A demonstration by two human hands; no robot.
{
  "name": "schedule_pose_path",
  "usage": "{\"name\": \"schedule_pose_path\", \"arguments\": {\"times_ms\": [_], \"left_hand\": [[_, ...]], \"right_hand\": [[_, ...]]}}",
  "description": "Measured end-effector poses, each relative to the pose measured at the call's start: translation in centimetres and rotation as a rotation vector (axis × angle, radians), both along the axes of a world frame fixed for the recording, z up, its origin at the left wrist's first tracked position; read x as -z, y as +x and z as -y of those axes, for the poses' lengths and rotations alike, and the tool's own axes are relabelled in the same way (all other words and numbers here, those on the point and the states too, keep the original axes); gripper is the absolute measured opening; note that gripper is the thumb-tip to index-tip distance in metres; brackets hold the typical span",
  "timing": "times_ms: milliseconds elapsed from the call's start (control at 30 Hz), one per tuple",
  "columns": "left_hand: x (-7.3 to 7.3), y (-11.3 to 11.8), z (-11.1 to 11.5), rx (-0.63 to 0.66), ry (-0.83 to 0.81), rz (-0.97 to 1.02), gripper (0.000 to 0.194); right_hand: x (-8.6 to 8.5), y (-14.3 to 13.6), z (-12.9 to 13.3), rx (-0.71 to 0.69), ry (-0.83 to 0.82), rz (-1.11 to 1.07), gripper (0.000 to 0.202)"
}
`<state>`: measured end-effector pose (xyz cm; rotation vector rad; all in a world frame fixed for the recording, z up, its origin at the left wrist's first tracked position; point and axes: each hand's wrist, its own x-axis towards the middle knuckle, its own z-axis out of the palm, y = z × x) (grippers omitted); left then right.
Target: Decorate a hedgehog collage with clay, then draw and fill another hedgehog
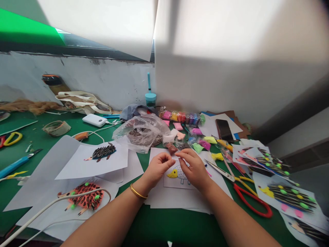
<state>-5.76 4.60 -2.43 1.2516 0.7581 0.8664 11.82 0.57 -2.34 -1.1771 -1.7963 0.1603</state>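
Observation:
My left hand (159, 168) is closed, thumb and forefinger pressed together above a paper with a drawn hedgehog (183, 175). Close by on its right, my right hand (192, 168) has its fingers bent in a pinch, tips nearly meeting those of the left. Whatever lies between the fingertips is too small to make out. The hedgehog's head (172, 173) is covered in yellow clay; its body is a blue outline with small marks, partly hidden by my right hand. Just beyond the fingertips sits a packet of brown clay (171, 148).
A plastic bag of sunflower seeds (142, 135) and colourful clay packets (197, 147) lie behind the hands. Red-handled scissors (253, 199) rest at right, beside finished hedgehog pictures (290, 195). At left are another seed hedgehog (104, 151), a white cable (48, 206) and a blue cutter (15, 166).

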Motion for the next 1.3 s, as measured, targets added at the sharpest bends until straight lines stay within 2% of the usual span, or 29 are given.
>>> {"name": "schedule_pose_path", "arguments": {"times_ms": [133, 267, 500, 667, 900, 1067, 1300], "left_hand": [[0.04, 0.08, -0.03, 0.019, 0.005, -0.018, 0.031], [0.08, -0.01, -0.06, 0.002, 0.056, -0.042, 0.039], [-0.11, 0.11, 0.07, 0.026, 0.003, -0.025, 0.03], [-0.2, 0.0, 0.1, 0.012, 0.033, -0.041, 0.039], [-0.33, 0.12, 0.19, 0.011, -0.006, -0.027, 0.03], [-0.28, 0.04, 0.14, 0.003, 0.028, -0.026, 0.037], [-0.31, 0.05, 0.17, 0.011, 0.005, -0.02, 0.029]], "right_hand": [[0.04, 0.06, -0.02, 0.001, 0.005, 0.0, 0.026], [0.05, 0.05, -0.06, -0.006, 0.002, -0.003, 0.026], [0.0, 0.02, -0.06, -0.001, 0.0, 0.002, 0.025], [-0.1, -0.03, -0.05, -0.002, -0.001, 0.001, 0.025], [0.05, 0.06, -0.11, -0.007, -0.005, 0.003, 0.026], [0.1, 0.07, -0.11, -0.01, -0.014, 0.007, 0.026], [0.06, 0.0, -0.08, -0.004, -0.001, 0.009, 0.025]]}}
